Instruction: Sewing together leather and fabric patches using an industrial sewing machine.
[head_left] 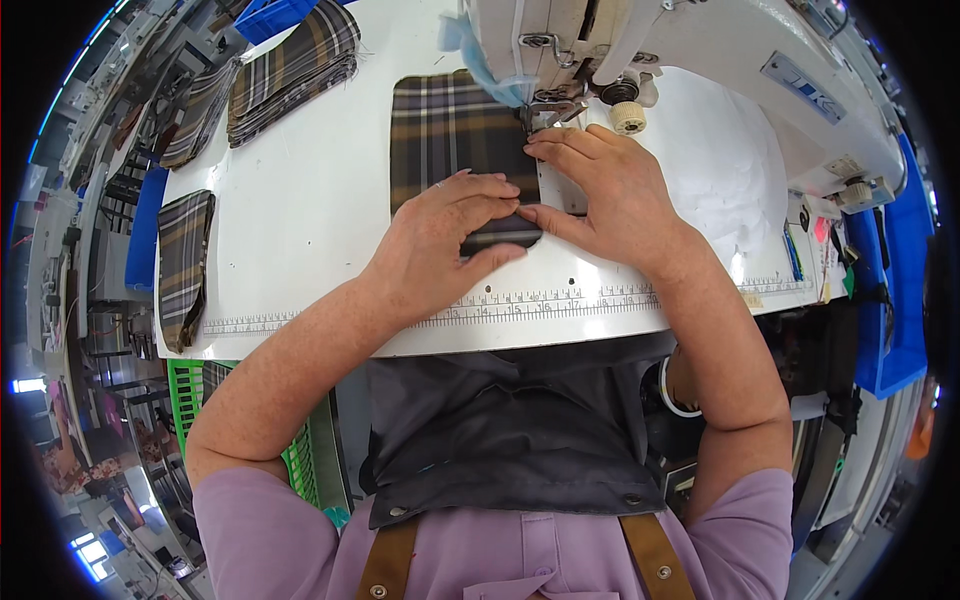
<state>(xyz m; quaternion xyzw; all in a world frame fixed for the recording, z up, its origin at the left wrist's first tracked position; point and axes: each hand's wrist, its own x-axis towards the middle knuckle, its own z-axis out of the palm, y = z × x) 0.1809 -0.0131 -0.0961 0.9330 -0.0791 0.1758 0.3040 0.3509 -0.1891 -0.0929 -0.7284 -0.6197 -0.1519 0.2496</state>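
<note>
Running lengthwise near to far, plaid cloth (455, 137), left hand (437, 228), right hand (618, 195), both atop, unclenched

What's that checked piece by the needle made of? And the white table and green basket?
The checked piece looks like matte woven cloth: a similar pile has loose threads at its edge. Cotton or something else, I can't tell. The table seems smooth and glossy, maybe laminate, because light glares off it. The basket is probably plastic: bright green with moulded-looking slats.

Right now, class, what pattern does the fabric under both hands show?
Plaid: the fabric has dark, brown and pale bands, seen best in the head view.
</note>
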